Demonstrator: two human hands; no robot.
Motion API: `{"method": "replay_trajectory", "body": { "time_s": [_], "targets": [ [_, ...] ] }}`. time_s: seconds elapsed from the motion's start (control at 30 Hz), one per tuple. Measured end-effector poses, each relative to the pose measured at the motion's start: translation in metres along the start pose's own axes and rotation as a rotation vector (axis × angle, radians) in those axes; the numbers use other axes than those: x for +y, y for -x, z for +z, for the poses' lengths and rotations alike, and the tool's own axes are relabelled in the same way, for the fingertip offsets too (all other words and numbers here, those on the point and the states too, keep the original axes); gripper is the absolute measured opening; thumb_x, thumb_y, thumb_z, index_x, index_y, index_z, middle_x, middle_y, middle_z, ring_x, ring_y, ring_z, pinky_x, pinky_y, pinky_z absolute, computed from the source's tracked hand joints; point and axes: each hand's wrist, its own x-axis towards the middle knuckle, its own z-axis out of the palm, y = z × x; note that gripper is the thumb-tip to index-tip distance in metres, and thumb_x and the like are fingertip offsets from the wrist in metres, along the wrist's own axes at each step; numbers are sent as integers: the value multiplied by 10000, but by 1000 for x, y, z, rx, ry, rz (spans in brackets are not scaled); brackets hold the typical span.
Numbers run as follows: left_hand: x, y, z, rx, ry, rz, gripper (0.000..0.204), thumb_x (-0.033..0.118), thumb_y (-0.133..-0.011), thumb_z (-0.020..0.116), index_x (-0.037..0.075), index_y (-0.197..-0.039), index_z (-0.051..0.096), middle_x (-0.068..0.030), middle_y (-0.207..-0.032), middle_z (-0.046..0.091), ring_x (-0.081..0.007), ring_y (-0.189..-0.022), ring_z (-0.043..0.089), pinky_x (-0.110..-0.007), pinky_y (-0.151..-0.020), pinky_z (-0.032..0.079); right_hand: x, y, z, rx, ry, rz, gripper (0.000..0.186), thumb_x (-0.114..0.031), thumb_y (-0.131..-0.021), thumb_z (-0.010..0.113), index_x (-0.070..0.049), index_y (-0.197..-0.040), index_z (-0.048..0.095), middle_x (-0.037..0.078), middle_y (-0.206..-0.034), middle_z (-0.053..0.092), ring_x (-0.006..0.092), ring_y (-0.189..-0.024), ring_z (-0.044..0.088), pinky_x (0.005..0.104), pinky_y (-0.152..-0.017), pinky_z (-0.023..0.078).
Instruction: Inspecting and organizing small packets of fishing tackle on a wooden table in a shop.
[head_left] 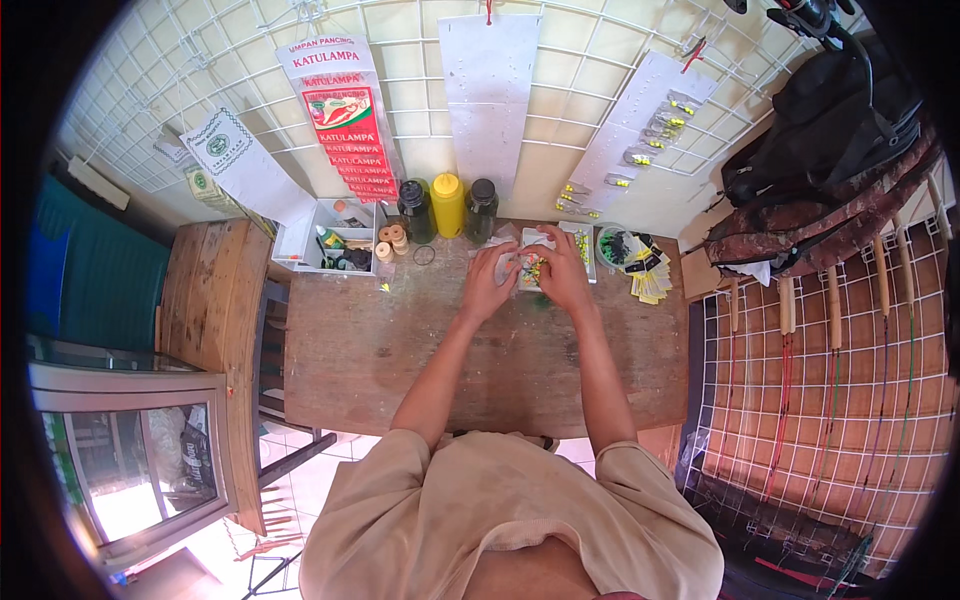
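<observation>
Head view: both hands meet over a tray of small bright pieces

The white rectangular tray [592, 270] sits by the far edge of the brown wooden tabletop [370, 350], right of that edge's middle, with small yellow-green pieces [583, 243] in it. The step in hand looks like fine fingertip handling at the tray's left side, where crumpled translucent plastic [507, 268] lies against the bare left hand [487, 283]. The next move probably calls for a light, exact pinch, with one hand steadying.

The bare left forearm [437, 375] and bare right forearm [605, 370] cross the tabletop's near edge well apart and converge toward the far edge. Both hands are backs-up, fingers curled inward, tips nearly meeting. The bare right hand [563, 280] arches over the tray. Each grip looks nearly closed, but I cannot tell what, if anything, either one pinches.
</observation>
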Motion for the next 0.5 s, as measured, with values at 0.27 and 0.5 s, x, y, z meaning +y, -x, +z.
{"method": "replay_trajectory", "body": {
  "time_s": [0.27, 0.5],
  "targets": [
    [4, -3, 0, 12, -30, 2, 401, 156, -812, 666, 125, -1193, 547, -75, -1149, 613, -272, -1110, 540, -400, -958, 350, -5, 2, 2, -1, 151, -33, 382, 93, -647, 523, -115, -935, 664, 107, -1272, 471, 344, -1126, 446, 432, -965, 400],
    [3, -3, 2, 26, -30, 32, 390, 177, -820, 665, 125, -1185, 539, -80, -1143, 606, -270, -1091, 550, -403, -927, 367, -1, 2, 9, -52, 39, 5, 450, 109, -637, 492, -126, -963, 694, 124, -1314, 445, 342, -1131, 435, 423, -977, 387]
  ]
}}
